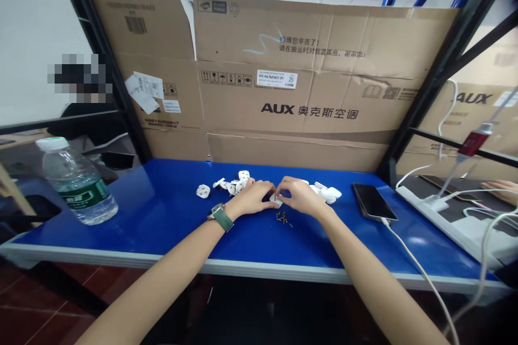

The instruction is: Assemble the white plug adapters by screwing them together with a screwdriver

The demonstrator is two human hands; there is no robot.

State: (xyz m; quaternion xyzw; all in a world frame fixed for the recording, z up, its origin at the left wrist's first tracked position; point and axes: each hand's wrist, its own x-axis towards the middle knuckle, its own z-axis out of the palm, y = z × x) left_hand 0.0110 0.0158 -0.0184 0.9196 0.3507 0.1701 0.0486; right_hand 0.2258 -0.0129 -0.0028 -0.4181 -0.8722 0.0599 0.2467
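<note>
My left hand (254, 197), with a green-strapped watch on its wrist, grips the edge of a small white plastic piece (275, 204) on the blue table. My right hand (298, 194) comes down on the same piece from the right, its fingers pinched together. Whatever lies in that pinch is too small to make out. Just in front of the hands several small brass-coloured parts (284, 219) are scattered. A pile of white plastic parts (233, 186) sits beyond my left hand, partly hidden by it. Off to its left lies a single white rounded piece (203, 191). More white pieces (328, 194) rest behind my right hand.
A water bottle (81, 188) stands at the table's left. On the right, a phone (374, 202) lies with a white charging cable (416, 264) over the front edge. A white power strip (441, 221) runs along the right side. Cardboard (307, 140) walls the back; other people are nearby.
</note>
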